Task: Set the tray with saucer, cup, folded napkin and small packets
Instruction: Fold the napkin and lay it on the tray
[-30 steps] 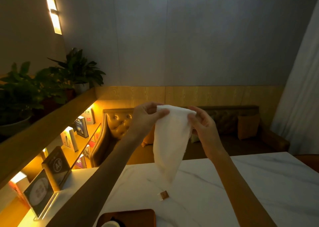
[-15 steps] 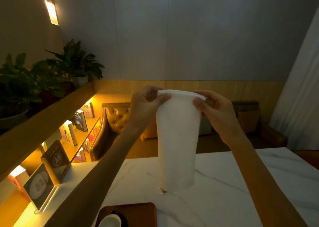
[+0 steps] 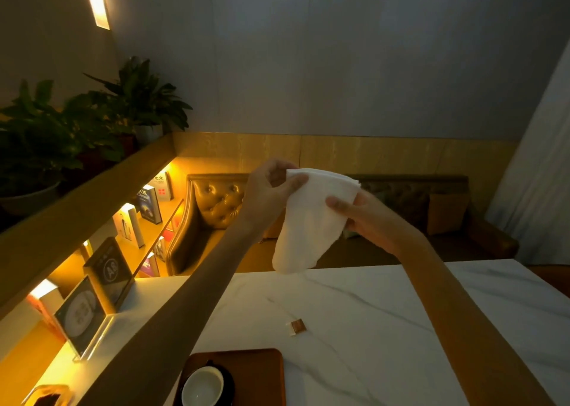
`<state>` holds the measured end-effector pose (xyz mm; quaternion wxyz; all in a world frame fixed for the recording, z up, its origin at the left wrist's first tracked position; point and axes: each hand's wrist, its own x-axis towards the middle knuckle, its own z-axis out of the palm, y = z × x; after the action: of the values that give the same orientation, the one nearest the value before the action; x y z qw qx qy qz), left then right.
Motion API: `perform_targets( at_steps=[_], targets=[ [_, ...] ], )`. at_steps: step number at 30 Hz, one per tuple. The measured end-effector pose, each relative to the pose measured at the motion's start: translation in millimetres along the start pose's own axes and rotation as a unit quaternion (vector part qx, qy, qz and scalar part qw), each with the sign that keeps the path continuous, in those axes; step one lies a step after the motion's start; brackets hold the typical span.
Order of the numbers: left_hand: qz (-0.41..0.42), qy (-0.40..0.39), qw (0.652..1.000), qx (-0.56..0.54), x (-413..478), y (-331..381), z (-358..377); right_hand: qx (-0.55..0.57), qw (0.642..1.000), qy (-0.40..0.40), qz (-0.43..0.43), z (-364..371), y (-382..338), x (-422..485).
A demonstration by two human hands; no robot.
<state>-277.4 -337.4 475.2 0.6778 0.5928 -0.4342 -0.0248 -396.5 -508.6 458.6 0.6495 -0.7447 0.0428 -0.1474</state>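
Note:
A white napkin (image 3: 308,223) hangs in the air above the far side of the marble table (image 3: 385,328). My left hand (image 3: 266,194) pinches its top left corner. My right hand (image 3: 364,217) grips its right edge lower down, so the cloth bends over. A brown wooden tray (image 3: 259,371) lies at the near edge, carrying a white cup (image 3: 202,388) on a dark saucer (image 3: 226,381). One small brown packet (image 3: 296,326) lies on the table beyond the tray.
A shelf with books and an acrylic sign stand (image 3: 81,316) runs along the left. Potted plants (image 3: 135,97) sit on the ledge above. A leather sofa (image 3: 212,208) stands beyond the table. A curtain (image 3: 539,174) hangs at the right.
My right hand slid from the napkin's top corner down along its right edge, and the napkin's lower end lifted off the table. The view tilted down, showing more of the tray and cup.

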Motion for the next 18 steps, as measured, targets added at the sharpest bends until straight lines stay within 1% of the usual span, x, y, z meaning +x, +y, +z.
perform_targets(
  at_steps=[1,2,4,5,7,10,12,13,14,16,18],
  targets=[
    [-0.017,0.006,1.0,-0.005,-1.6,-2.8,-2.5,0.014,0.999,-0.022,0.025,3.2,11.9,2.0],
    [-0.041,0.014,0.999,-0.021,-2.1,-6.9,-6.3,0.019,0.998,-0.027,0.046,7.5,23.8,3.0],
    [-0.114,0.028,0.988,-0.098,-2.0,-17.0,-17.3,0.025,0.998,-0.007,0.063,18.0,42.3,3.3],
    [-0.16,0.026,0.974,-0.157,-3.0,-23.5,-23.5,0.036,0.997,0.002,0.061,23.2,47.4,3.6],
    [-0.245,-0.015,0.938,-0.247,-14.1,-46.9,-34.7,0.068,0.996,0.012,0.061,32.4,52.3,4.0],
    [-0.349,-0.078,0.892,-0.277,-51.6,-96.0,-37.5,0.102,0.99,0.007,0.094,41.5,56.5,3.1],
    [-0.394,-0.084,0.866,-0.297,-73.1,-118.5,-32.6,0.13,0.983,-0.002,0.129,42.4,60.9,2.1],
    [-0.405,-0.076,0.862,-0.295,-78.4,-123.3,-31.2,0.146,0.979,-0.008,0.143,41.6,63.6,1.0],
    [-0.402,-0.069,0.869,-0.282,-80.3,-124.3,-31.2,0.157,0.976,-0.017,0.152,40.4,66.3,-0.8],
    [-0.363,-0.074,0.899,-0.232,-80.4,-119.2,-32.9,0.146,0.975,-0.036,0.161,36.8,69.4,-5.3],
    [-0.325,-0.086,0.924,-0.181,-79.4,-108.8,-36.2,0.104,0.981,-0.041,0.158,31.7,68.4,-10.8]
  ],
)
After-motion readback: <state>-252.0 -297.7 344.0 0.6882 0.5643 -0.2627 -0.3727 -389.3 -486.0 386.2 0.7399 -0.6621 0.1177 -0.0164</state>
